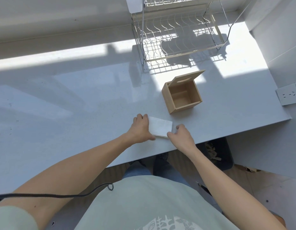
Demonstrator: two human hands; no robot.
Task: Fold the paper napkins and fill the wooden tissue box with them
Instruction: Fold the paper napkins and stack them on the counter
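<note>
Item: 1 stack of folded paper napkins [160,126], white, flat on the bench [77,100] close to its near edge. Left hand [140,129] grips the stack's left end, fingers curled over it; right hand [181,136] pinches the right end. Item: 1 wooden tissue box [182,97], open, nothing visible inside, just beyond the stack, its slotted lid [187,78] propped against the box's far rim. Item: 1 wire dish rack [178,39] at the far edge. Item: 1 socket block [288,94] at the right edge.
</note>
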